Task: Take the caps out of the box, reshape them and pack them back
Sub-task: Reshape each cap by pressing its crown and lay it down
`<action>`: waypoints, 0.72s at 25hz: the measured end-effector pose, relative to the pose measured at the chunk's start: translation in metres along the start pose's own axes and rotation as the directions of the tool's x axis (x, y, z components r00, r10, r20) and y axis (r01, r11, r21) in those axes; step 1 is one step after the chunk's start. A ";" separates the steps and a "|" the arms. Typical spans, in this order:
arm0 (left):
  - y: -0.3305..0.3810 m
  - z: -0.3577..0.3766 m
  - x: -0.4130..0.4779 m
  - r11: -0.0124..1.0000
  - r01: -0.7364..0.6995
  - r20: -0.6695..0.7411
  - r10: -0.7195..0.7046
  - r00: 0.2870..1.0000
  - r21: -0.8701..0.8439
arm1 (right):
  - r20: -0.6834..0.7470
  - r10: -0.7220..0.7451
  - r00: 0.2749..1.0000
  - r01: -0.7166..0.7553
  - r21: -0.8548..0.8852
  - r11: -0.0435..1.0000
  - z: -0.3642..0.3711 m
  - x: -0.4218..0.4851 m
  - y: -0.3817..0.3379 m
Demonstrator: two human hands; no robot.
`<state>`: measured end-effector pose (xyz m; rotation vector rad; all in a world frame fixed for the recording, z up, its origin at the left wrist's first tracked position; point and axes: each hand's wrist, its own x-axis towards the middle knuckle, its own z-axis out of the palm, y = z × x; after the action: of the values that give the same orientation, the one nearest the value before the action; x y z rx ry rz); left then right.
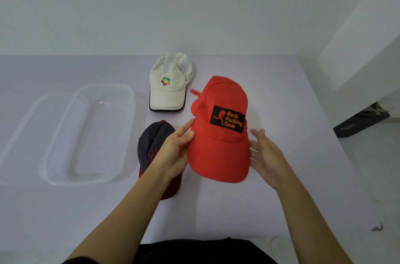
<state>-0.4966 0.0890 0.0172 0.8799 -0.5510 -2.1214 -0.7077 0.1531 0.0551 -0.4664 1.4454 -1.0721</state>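
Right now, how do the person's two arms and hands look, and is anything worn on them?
Both forearms are bare up to the bottom edge of the picture: no sleeves show. The left hand and the right hand wear no gloves, and no rings, watch or bracelet can be seen. The fingers are uncovered. Dark clothing shows at the bottom.

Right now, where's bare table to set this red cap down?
Bare table lies right of the right hand, out to the table's edge. The near strip before the box is free too. The middle is crowded: white cap, dark cap under the left hand, red cap. The box is empty.
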 end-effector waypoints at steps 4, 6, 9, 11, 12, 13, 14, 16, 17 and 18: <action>-0.005 0.015 0.002 0.974 0.089 -0.148 -0.059 0.987 0.207 | -0.078 0.055 0.995 -0.058 -0.035 0.998 0.010 0.008 0.001; -0.006 0.029 0.004 0.976 0.085 -0.248 -0.033 0.968 0.201 | -0.152 0.005 0.988 -0.007 -0.007 1.000 0.017 0.013 0.005; -0.010 0.039 0.006 0.996 0.057 -0.263 -0.037 0.964 0.071 | -0.229 0.025 0.973 -0.022 0.015 1.000 0.020 0.014 0.005; -0.012 0.041 0.005 0.997 0.072 -0.261 -0.071 0.963 -0.006 | -0.233 0.045 0.971 -0.038 0.036 0.999 0.020 0.013 0.005; -0.014 0.041 0.006 0.997 0.076 -0.277 -0.081 0.957 -0.026 | -0.236 0.037 0.971 -0.025 0.053 0.998 0.021 0.012 0.006; -0.014 0.042 0.005 0.997 0.074 -0.294 -0.082 0.952 -0.038 | -0.245 0.021 0.969 -0.002 0.078 0.997 0.023 0.011 0.006; -0.013 0.043 0.004 0.997 0.072 -0.309 -0.080 0.948 -0.037 | -0.263 -0.001 0.965 0.029 0.103 0.994 0.026 0.010 0.006; -0.011 0.047 0.003 0.996 0.085 -0.319 -0.092 0.943 -0.036 | -0.318 -0.028 0.948 0.078 0.144 0.986 0.030 0.008 0.008; -0.010 0.048 0.004 0.995 0.094 -0.327 -0.100 0.940 -0.036 | -0.338 -0.030 0.941 0.089 0.159 0.983 0.031 0.006 0.008; -0.010 0.049 0.004 0.995 0.099 -0.337 -0.105 0.936 -0.035 | -0.349 -0.034 0.936 0.098 0.167 0.981 0.032 0.006 0.009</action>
<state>-0.5392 0.0970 0.0425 1.2551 -0.3125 -1.9993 -0.6766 0.1423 0.0494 -0.2016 1.6254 -1.3787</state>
